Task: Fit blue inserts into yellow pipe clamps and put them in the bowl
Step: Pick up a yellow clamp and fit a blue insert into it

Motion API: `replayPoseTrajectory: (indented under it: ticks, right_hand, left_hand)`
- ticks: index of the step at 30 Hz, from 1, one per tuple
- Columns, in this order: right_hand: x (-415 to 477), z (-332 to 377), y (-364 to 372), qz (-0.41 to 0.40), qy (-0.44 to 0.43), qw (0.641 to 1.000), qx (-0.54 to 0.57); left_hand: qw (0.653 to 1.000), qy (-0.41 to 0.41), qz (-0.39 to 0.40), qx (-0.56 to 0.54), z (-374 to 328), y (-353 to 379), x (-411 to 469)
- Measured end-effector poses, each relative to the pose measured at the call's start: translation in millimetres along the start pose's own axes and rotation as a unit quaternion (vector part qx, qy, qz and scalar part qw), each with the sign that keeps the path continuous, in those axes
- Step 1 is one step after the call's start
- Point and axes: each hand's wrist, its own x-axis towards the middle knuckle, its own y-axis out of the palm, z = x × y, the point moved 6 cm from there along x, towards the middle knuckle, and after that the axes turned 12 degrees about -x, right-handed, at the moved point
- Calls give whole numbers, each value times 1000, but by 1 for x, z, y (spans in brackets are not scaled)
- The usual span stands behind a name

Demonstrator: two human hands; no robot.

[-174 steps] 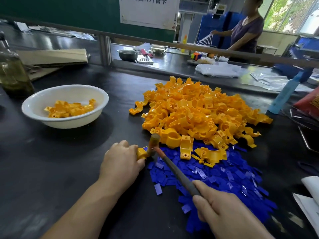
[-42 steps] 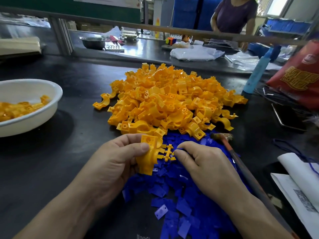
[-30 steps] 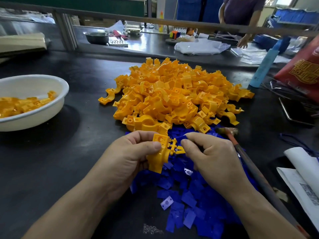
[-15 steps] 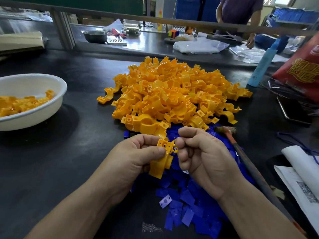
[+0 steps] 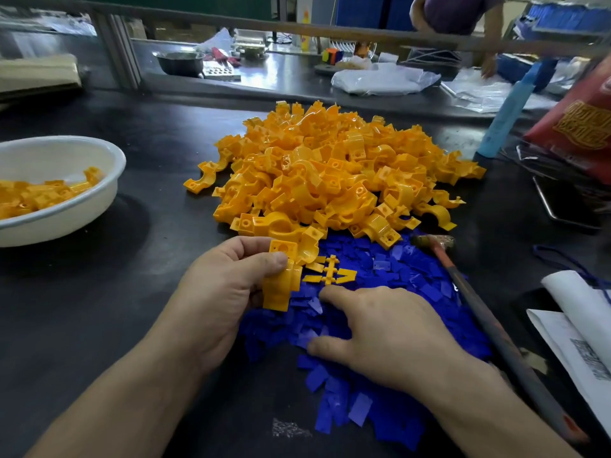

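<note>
Left hand grips one clamp just in front of the heap. The thumb presses on its square flange and the fingers curl behind. The clamp is tilted. Cannot tell whether an insert sits in it.

Right hand is in front of the heap, right of the held clamp, palm down on the inserts. Its fingers are loosely spread, index straight, thumb out to the side, holding nothing that shows.

The inserts lie in a blue drift against the heap's near edge. A small yellow sprue lies on them between the held clamp and the right index tip.

White bowl sits well left of the heap, with a layer of clamps inside, partly cut off by the frame edge.

Hammer has its head at the heap's near right corner, and its handle runs toward the viewer along the inserts' right side. Papers are farther right. A blue bottle stands upright to the heap's far right. A second person stands beyond the heap.
</note>
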Motion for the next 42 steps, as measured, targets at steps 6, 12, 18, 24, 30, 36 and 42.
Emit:
replayPoseTrajectory:
  ticks: [6,12,18,24,30,36,42]
  right_hand:
    - [4,5,-7,-91,-12,993,81]
    - [3,-5,-11,-152,9,976,156]
    - [3,-13,-10,-164,42,945,278]
    - [6,-19,0,-73,73,858,503]
    - [4,-12,-3,-42,39,738,672]
    - [2,-15,-11,-125,43,810,571]
    - [-1,-17,-15,-154,53,820,549]
  left_hand:
    - [1000,-15,13,18,5,3,1]
    - [1000,-15,5,20,7,2,1]
    - [999,-18,3,31,8,3,1]
    - [999,-19,2,43,8,4,0]
    - [999,-14,6,46,8,4,-2]
    - [998,-20,26,48,10,8,-5]
    - [998,-21,47,47,13,13,-6]
